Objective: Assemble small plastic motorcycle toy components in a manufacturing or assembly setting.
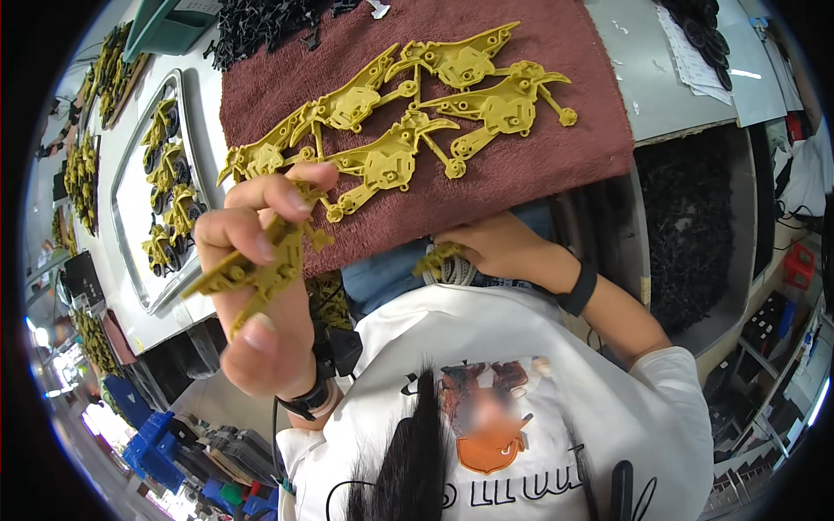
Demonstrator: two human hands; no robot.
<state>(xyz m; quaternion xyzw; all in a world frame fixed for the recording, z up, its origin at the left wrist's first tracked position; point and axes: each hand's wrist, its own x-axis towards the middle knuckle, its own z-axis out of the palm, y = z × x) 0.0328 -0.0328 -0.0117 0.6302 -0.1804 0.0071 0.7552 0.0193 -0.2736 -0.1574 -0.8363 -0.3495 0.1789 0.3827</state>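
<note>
My left hand [252, 234] is raised at the left front corner of the red-brown towel. Its fingers and thumb are closed round a yellow-green plastic frame part [282, 265], partly hidden by the fingers. Low by my lap, just off the towel's near edge, my right hand [499, 250] grips another yellow-green plastic part [441, 258]. Only one end of that part shows. Beyond both hands, several similar yellow-green frame parts [388, 168] lie in two slanting rows on the towel [556, 165], each with a pointed end and a round-ended arm.
A heap of small black parts [261, 30] lies at the towel's far left. A metal tray [143, 291] at the left holds yellow-green parts with black wheels. At the right, an open bin [695, 234] contains dark pieces, and papers [695, 52] lie behind it.
</note>
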